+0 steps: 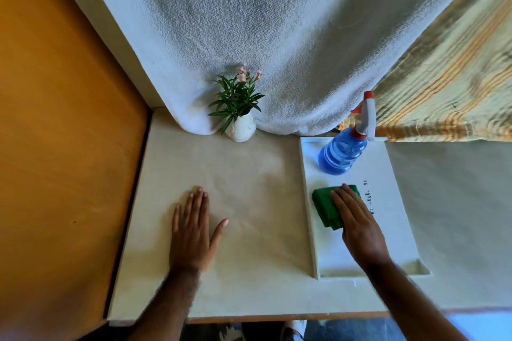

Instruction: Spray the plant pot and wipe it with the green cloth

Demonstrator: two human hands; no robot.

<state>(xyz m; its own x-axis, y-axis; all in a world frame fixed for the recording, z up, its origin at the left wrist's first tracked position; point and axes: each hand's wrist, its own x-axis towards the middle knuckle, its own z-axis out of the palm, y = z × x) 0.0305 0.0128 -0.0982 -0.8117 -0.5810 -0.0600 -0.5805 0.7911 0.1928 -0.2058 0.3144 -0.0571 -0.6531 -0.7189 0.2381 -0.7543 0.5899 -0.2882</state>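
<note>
Pot w/ plant stands at table's far edge vs white drape, untouched. Right hand lies flat on green cloth in white tray, fingers extended, not gripping; prob. readying pickup. Left hand open, palm down on table, likely bracing. Spray bottle upright at tray's far end, unheld.

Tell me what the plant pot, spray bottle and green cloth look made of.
Plant pot: likely glazed ceramic, white with a soft sheen and moulded relief. Spray bottle: translucent blue plastic, ribbed, with a white and red trigger head. Green cloth: soft matte fabric, folded, perhaps microfibre, under the right hand.
</note>
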